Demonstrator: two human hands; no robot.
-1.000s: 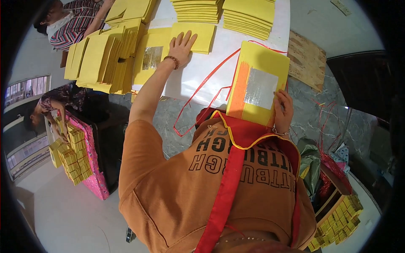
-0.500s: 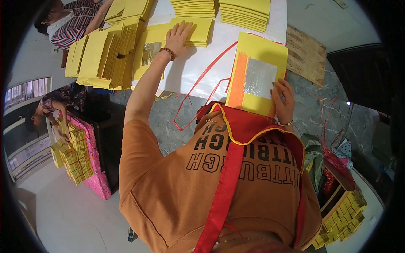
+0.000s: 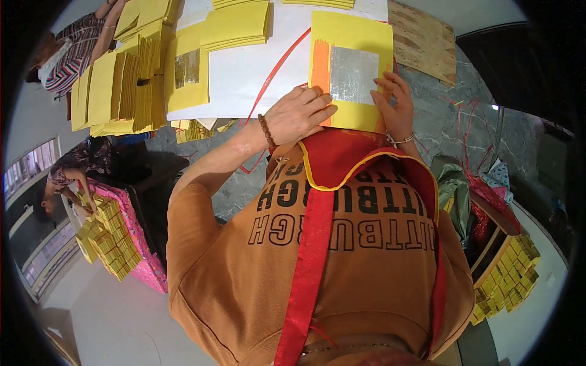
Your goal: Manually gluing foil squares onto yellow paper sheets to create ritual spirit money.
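Since the yellow paper (image 3: 351, 36) with the silver square (image 3: 355, 74) sits at the near edge of the surface (image 3: 244, 79), long axis pointing away from the body, both hands are on its lower half. Left hand (image 3: 300, 113) lies across the orange stripe (image 3: 320, 61), fingers close together; right hand (image 3: 395, 105) is at the opposite edge, fingers slightly spread. Neither's really nearer, and I can't tell if either's pinching. Red apron (image 3: 342, 152) just below, yellow stack (image 3: 235, 27) off left. Half a second ago the left hand was on that stack, so that's the big change.
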